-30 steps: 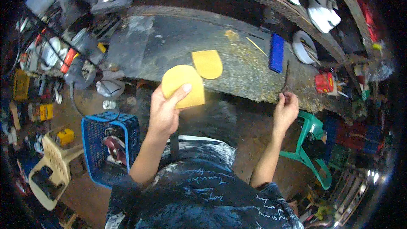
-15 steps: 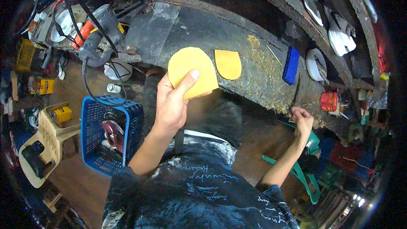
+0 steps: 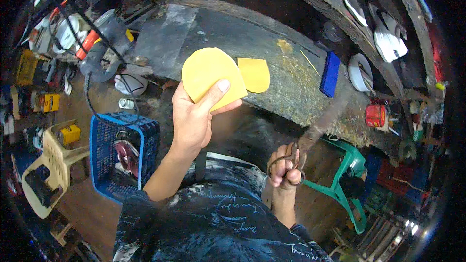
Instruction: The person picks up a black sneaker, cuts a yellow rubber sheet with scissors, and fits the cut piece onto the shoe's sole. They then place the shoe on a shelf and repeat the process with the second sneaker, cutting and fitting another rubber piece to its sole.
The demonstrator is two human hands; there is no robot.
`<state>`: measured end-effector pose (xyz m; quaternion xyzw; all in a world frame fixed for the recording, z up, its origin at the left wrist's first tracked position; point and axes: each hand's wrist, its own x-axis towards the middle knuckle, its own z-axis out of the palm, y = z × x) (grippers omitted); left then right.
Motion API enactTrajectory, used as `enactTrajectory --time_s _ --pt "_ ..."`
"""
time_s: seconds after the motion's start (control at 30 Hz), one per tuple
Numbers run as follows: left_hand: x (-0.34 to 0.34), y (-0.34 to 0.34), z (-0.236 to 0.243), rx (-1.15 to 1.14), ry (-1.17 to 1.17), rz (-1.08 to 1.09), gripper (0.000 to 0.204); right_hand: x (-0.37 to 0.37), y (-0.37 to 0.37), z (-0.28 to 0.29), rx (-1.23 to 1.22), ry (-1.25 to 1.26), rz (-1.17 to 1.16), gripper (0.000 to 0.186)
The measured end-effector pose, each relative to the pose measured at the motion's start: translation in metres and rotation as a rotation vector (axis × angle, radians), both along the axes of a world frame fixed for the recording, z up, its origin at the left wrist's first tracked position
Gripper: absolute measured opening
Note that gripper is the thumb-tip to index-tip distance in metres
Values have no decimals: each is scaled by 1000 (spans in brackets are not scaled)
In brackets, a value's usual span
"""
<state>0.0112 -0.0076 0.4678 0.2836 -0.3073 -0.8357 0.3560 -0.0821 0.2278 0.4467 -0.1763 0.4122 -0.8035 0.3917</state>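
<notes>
My left hand [image 3: 193, 121] grips a yellow sheet piece [image 3: 209, 72] with one rounded end, the thumb flat on its upper face and the fingers beneath. Behind its right edge, a smaller yellow rounded piece [image 3: 257, 76] lies on the dark workbench [image 3: 223, 31], partly covered from view. My right hand [image 3: 284, 172], low and to the right in front of the bench, is closed around the handles of a pair of dark, rusty scissors [image 3: 307, 141]. Their blades point up and away to the right, smeared by motion.
On the bench's right lie a blue block [image 3: 330, 74], a thin yellow stick [image 3: 309, 62] and a white roll [image 3: 360, 72]. A red tin [image 3: 375, 115] stands beyond. White shoes [image 3: 388, 41] fill the shelf. A blue crate [image 3: 94, 160] and green chair [image 3: 357, 162] flank me.
My right hand has come back from the bench's right edge toward my body, now with the scissors in it. The left hand and yellow piece have shifted slightly left in view.
</notes>
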Motion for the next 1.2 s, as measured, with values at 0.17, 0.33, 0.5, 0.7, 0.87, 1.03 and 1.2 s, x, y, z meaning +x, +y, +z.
enactTrajectory --time_s 0.17,0.33,0.5,0.7,0.87,1.03,1.2 --pt "10 -5 6 -24 -42 68 31 11 -39 18 288 166 235 33" --pt "18 -9 3 -49 -2 76 27 5 -47 13 217 320 117 35" --pt "18 -7 1 -180 -79 47 23 1 -47 -1 489 498 289 85" --pt "22 -2 3 -134 -44 -18 24 2 -54 -4 537 679 278 98" --pt "23 2 5 -195 -106 -44 22 2 -62 -2 551 619 315 91" --pt "22 6 7 -225 -157 -50 23 2 -67 -4 517 596 277 95" --pt "22 3 8 -259 -161 -78 22 2 -68 -2 509 534 271 91"
